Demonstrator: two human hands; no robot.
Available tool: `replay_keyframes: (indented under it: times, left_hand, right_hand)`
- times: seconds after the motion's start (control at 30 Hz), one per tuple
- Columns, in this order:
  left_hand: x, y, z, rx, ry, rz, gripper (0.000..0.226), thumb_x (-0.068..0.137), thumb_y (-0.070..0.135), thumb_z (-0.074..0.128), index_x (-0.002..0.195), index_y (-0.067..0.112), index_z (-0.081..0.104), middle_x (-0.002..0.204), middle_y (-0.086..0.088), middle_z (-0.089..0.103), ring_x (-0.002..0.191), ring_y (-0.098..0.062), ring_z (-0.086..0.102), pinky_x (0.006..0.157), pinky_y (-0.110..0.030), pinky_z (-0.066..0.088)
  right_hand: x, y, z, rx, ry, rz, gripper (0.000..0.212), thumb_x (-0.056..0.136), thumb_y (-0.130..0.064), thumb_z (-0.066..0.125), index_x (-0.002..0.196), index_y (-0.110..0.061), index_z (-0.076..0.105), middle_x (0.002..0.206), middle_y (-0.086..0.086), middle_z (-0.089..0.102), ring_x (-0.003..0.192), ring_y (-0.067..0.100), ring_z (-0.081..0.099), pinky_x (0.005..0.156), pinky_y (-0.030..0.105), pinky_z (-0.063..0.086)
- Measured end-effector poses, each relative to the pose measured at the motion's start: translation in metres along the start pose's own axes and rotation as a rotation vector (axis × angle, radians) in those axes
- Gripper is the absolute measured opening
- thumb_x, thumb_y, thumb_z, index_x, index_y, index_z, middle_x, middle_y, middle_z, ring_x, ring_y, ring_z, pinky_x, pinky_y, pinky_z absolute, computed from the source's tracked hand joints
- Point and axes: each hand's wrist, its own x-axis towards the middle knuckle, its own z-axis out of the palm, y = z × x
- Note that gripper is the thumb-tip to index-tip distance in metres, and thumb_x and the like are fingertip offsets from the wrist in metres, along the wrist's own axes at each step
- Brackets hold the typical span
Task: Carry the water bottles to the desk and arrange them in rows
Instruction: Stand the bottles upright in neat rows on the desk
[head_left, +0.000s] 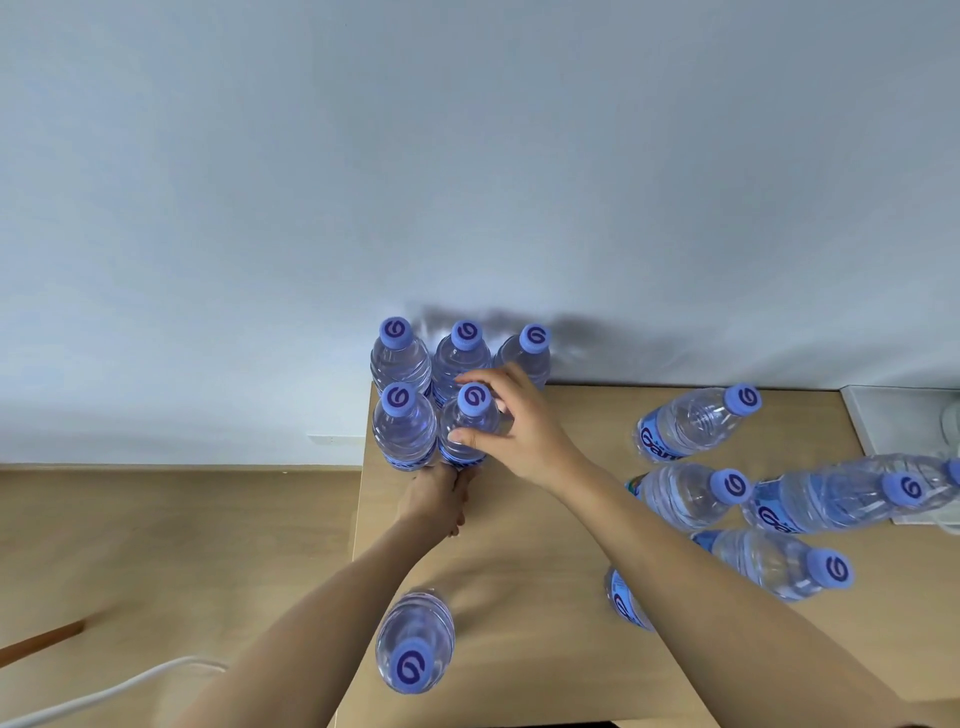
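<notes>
Nearest you, one capped bottle (414, 644) stands by the desk (519, 571) front-left edge, with bare wood between it and the cluster. Your right hand (511, 426) grasps the second-row bottle (467, 431) at its shoulder, fingers curled round it. Your left hand (436, 493) sits at the base of that pair; its grip you cannot tell. Three bottles (460, 358) line the far edge against the wall (467, 156). Loose bottles (696, 426) stand scattered to the right, clear with blue caps.
</notes>
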Motion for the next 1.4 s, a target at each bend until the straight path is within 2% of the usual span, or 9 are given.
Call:
replay_keyframes:
  times: [0.23, 0.4, 0.57, 0.73, 0.87, 1.0, 1.13, 1.2, 1.4]
  left_hand:
    - [-0.002, 0.003, 0.004, -0.023, 0.006, -0.023, 0.043, 0.099, 0.038, 0.045, 0.070, 0.008, 0.052, 0.046, -0.007, 0.059, 0.035, -0.023, 0.055, 0.046, -0.036, 0.052]
    - [-0.016, 0.011, -0.011, -0.061, -0.106, 0.011, 0.030, 0.098, 0.033, 0.054, 0.080, 0.009, 0.053, 0.058, -0.006, 0.062, 0.036, -0.011, 0.054, 0.039, -0.018, 0.043]
    - [-0.037, 0.014, -0.031, -0.120, -0.099, 0.060, 0.022, 0.096, 0.019, 0.058, 0.077, 0.009, 0.055, 0.065, -0.005, 0.062, 0.051, -0.013, 0.057, 0.054, -0.025, 0.047]
    - [-0.068, 0.011, -0.057, -0.149, -0.002, 0.127, 0.020, 0.096, 0.019, 0.057, 0.080, 0.009, 0.060, 0.074, -0.003, 0.067, 0.061, -0.011, 0.061, 0.065, -0.028, 0.048]
    - [-0.103, 0.000, -0.071, -0.197, 0.058, 0.148, 0.019, 0.096, 0.019, 0.055, 0.088, 0.004, 0.066, 0.084, -0.008, 0.072, 0.069, -0.014, 0.065, 0.071, -0.033, 0.052]
    - [-0.133, -0.021, -0.074, -0.207, 0.077, 0.149, 0.016, 0.096, 0.017, 0.056, 0.096, 0.004, 0.066, 0.091, -0.012, 0.073, 0.078, -0.021, 0.067, 0.079, -0.037, 0.054]
    - [-0.156, -0.043, -0.070, -0.215, 0.089, 0.158, 0.015, 0.095, 0.015, 0.057, 0.102, 0.004, 0.065, 0.094, -0.012, 0.071, 0.083, -0.023, 0.067, 0.082, -0.039, 0.053]
    - [-0.167, -0.052, -0.067, -0.221, 0.086, 0.169, 0.014, 0.095, 0.013, 0.057, 0.101, 0.005, 0.066, 0.091, -0.010, 0.071, 0.080, -0.019, 0.064, 0.082, -0.039, 0.053]
    - [-0.192, -0.065, -0.058, -0.264, 0.113, 0.203, 0.017, 0.094, 0.009, 0.052, 0.095, 0.012, 0.068, 0.088, 0.000, 0.070, 0.082, -0.015, 0.062, 0.075, -0.030, 0.051]
  right_hand:
    - [-0.004, 0.000, 0.001, -0.029, 0.027, -0.003, 0.043, 0.075, -0.020, 0.085, 0.111, -0.014, 0.061, 0.106, -0.008, 0.050, 0.098, -0.006, 0.049, 0.084, 0.007, 0.036]
    - [-0.007, -0.001, 0.003, -0.045, 0.039, 0.001, 0.044, 0.077, -0.022, 0.084, 0.113, -0.015, 0.059, 0.110, -0.003, 0.052, 0.101, -0.008, 0.049, 0.086, 0.009, 0.036]
    - [-0.016, -0.012, 0.012, -0.049, 0.115, 0.046, 0.044, 0.079, -0.018, 0.080, 0.115, -0.015, 0.056, 0.114, -0.001, 0.053, 0.100, -0.008, 0.047, 0.086, 0.021, 0.041]
    - [-0.037, -0.030, 0.025, -0.064, 0.309, 0.057, 0.073, 0.078, -0.013, 0.082, 0.139, -0.007, 0.042, 0.130, -0.005, 0.038, 0.123, 0.012, 0.041, 0.099, 0.005, 0.030]
    - [-0.066, -0.044, 0.038, -0.147, 0.471, 0.050, 0.070, 0.077, -0.010, 0.082, 0.134, 0.002, 0.045, 0.131, 0.013, 0.046, 0.126, 0.030, 0.041, 0.105, 0.028, 0.033]
    - [-0.106, -0.053, 0.056, -0.006, 0.275, 0.163, 0.043, 0.088, -0.025, 0.075, 0.124, -0.010, 0.057, 0.122, 0.000, 0.052, 0.122, 0.018, 0.048, 0.096, 0.008, 0.031]
    - [-0.143, -0.060, 0.072, 0.235, 0.018, 0.270, 0.050, 0.082, -0.058, 0.066, 0.121, -0.027, 0.061, 0.127, -0.013, 0.057, 0.124, 0.007, 0.052, 0.109, 0.026, 0.037]
    - [-0.158, -0.063, 0.082, 0.243, -0.053, 0.274, 0.062, 0.072, -0.069, 0.071, 0.122, -0.035, 0.059, 0.132, -0.015, 0.056, 0.125, 0.002, 0.050, 0.106, 0.022, 0.037]
    - [-0.178, -0.068, 0.113, 0.240, -0.025, 0.313, 0.064, 0.050, -0.054, 0.089, 0.104, -0.042, 0.058, 0.103, -0.022, 0.063, 0.099, -0.001, 0.061, 0.087, 0.017, 0.051]
